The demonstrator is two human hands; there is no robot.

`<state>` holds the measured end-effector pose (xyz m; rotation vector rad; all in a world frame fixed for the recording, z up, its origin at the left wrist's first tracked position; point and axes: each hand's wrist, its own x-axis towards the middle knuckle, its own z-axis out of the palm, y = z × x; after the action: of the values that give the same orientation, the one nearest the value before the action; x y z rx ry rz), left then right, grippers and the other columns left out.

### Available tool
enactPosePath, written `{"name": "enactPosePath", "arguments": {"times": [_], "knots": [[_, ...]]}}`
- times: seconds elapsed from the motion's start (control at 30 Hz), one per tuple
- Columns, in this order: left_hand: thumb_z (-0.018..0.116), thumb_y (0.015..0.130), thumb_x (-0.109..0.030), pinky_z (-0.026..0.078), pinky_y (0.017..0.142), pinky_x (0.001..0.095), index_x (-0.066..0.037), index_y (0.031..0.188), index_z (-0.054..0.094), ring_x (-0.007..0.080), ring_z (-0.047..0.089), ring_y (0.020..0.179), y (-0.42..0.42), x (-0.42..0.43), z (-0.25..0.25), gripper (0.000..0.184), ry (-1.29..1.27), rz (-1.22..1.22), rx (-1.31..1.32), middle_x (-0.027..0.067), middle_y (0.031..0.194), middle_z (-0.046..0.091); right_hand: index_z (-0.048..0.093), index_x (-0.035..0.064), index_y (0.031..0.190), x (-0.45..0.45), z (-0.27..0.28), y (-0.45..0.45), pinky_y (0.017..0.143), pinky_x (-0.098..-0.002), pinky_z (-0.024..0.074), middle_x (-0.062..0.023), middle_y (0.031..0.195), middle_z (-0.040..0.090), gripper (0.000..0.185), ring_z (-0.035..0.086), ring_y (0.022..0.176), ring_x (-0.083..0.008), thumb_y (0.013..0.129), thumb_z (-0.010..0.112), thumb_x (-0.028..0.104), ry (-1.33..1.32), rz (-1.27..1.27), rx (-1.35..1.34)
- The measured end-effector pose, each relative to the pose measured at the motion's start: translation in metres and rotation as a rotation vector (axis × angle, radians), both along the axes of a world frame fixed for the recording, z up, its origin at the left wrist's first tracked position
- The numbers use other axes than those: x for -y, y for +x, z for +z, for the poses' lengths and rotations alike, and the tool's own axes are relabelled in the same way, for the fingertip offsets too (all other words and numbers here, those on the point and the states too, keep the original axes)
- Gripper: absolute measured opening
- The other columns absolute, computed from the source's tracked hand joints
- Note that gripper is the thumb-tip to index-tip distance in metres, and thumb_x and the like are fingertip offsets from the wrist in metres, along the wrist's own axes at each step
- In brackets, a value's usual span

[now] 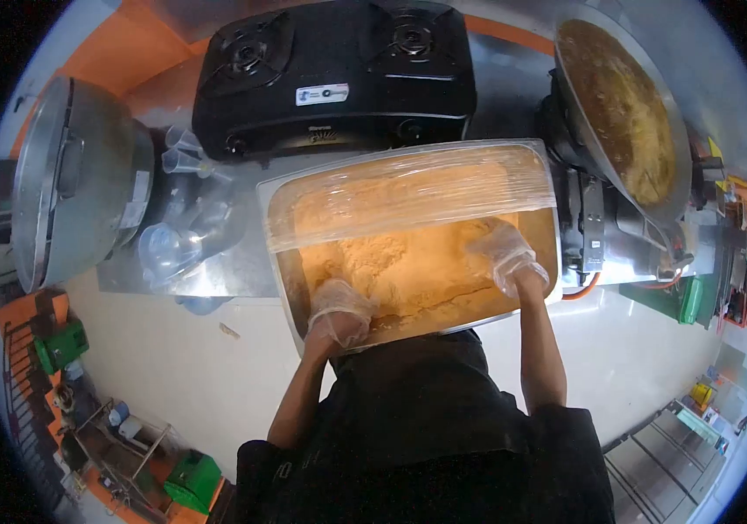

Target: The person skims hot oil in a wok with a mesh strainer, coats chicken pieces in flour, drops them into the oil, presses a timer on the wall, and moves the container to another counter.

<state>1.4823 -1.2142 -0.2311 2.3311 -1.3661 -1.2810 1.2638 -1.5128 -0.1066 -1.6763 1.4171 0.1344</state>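
A large rectangular metal tub (555, 253) holds pale orange breading flour (408, 262), heaped and uneven. Clear plastic wrap (417, 196) stretches across the tub's far half. Both of my hands wear thin clear plastic gloves and reach into the tub. My left hand (341, 313) is at the near left corner, with its fingers down in the flour and hidden. On the right side, my right hand (511, 255) touches the flour just in front of the wrap's edge. Its fingers are blurred by the glove and partly covered by flour, and nothing else shows in either hand.
Behind the tub stands a black two-burner gas stove (334, 79). A big wok of oil (627, 113) sits to the right, over another burner. At left are a large metal pot (85, 183) and clear plastic cups (168, 249). Green bins (192, 482) stand on the floor.
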Motion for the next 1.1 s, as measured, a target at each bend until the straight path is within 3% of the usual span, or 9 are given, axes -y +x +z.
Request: {"name": "enactPosePath", "arguments": {"times": [0.17,0.27,0.4,0.5,0.6,0.7,0.8,0.93,1.1], "knots": [[0.056,0.090,-0.025,0.050,0.081,0.0421,-0.005,0.096,0.068,0.0334,0.064,0.097,-0.003,-0.017,-0.077,0.024,0.019,-0.225,-0.059,0.0185,0.098,0.068,0.044,0.0036,0.138,-0.016,-0.010,0.001,0.084,-0.0406,0.0534,-0.0214,0.109,0.067,0.082,0.066,0.100,-0.0367,0.069,0.084,0.024,-0.237,-0.083,-0.131],[0.057,0.089,-0.025,0.050,0.081,0.0419,-0.005,0.096,0.069,0.0319,0.064,0.096,0.001,-0.013,0.016,0.024,-0.152,0.152,-0.393,0.0171,0.098,0.068,0.033,0.0054,0.145,-0.027,-0.057,-0.025,0.086,-0.0441,0.0538,-0.0210,0.099,0.066,0.094,0.065,0.099,-0.0382,0.068,0.085,0.023,-0.224,-0.075,-0.280],[0.057,0.089,-0.027,0.050,0.082,0.0421,-0.006,0.100,0.068,0.0301,0.064,0.095,-0.004,-0.024,-0.005,0.026,-0.199,-0.113,-0.116,0.0142,0.100,0.069,0.031,0.0051,0.146,-0.027,-0.116,-0.040,0.082,-0.0402,0.0546,-0.0161,0.096,0.066,0.095,0.067,0.094,-0.0333,0.067,0.083,0.016,-0.356,0.525,-0.635],[0.057,0.089,-0.026,0.049,0.082,0.0427,-0.007,0.104,0.067,0.0295,0.064,0.094,-0.009,0.003,0.021,0.026,-0.234,-0.197,0.047,0.0130,0.098,0.069,0.037,0.0030,0.141,-0.025,-0.108,-0.030,0.079,-0.0345,0.0540,-0.0122,0.094,0.067,0.083,0.067,0.089,-0.0273,0.070,0.080,0.011,-0.404,0.487,-0.549],[0.055,0.092,-0.024,0.050,0.082,0.0417,-0.007,0.107,0.065,0.0299,0.063,0.091,0.005,0.048,0.069,0.026,-0.347,-0.400,0.137,0.0138,0.092,0.067,0.043,0.0006,0.135,-0.020,-0.118,-0.032,0.074,-0.0303,0.0527,-0.0095,0.092,0.068,0.073,0.066,0.084,-0.0220,0.072,0.079,0.010,-0.451,0.374,-0.358],[0.052,0.096,-0.022,0.051,0.079,0.0384,-0.006,0.106,0.065,0.0297,0.063,0.080,0.011,0.050,0.075,0.023,-0.342,-0.043,-0.144,0.0151,0.084,0.063,0.049,-0.0017,0.130,-0.012,-0.164,-0.056,0.069,-0.0261,0.0513,-0.0069,0.090,0.069,0.064,0.065,0.078,-0.0166,0.074,0.079,0.009,-0.345,0.043,0.375],[0.052,0.096,-0.019,0.051,0.081,0.0360,-0.005,0.107,0.064,0.0289,0.063,0.081,0.016,0.017,0.022,0.022,-0.504,-0.072,-0.168,0.0123,0.088,0.064,0.052,-0.0019,0.128,-0.019,-0.056,-0.012,0.066,-0.0273,0.0505,-0.0086,0.093,0.070,0.063,0.064,0.078,-0.0151,0.073,0.081,0.013,-0.121,-0.239,0.386],[0.056,0.094,-0.017,0.051,0.084,0.0343,-0.003,0.107,0.064,0.0299,0.063,0.088,0.009,0.044,0.106,0.021,-0.174,0.467,-0.569,0.0104,0.099,0.065,0.062,0.0002,0.119,-0.014,-0.021,-0.002,0.066,-0.0291,0.0507,-0.0106,0.095,0.071,0.051,0.064,0.075,-0.0175,0.075,0.079,0.019,-0.002,-0.457,0.154],[0.057,0.085,-0.010,0.049,0.091,0.0365,-0.007,0.106,0.066,0.0313,0.061,0.101,0.029,0.034,0.063,0.023,-0.514,-0.521,0.606,0.0114,0.108,0.066,0.070,0.0025,0.108,-0.008,-0.036,-0.027,0.070,-0.0331,0.0519,-0.0124,0.098,0.072,0.041,0.066,0.076,-0.0224,0.075,0.079,0.025,-0.330,-0.251,0.248]]}}
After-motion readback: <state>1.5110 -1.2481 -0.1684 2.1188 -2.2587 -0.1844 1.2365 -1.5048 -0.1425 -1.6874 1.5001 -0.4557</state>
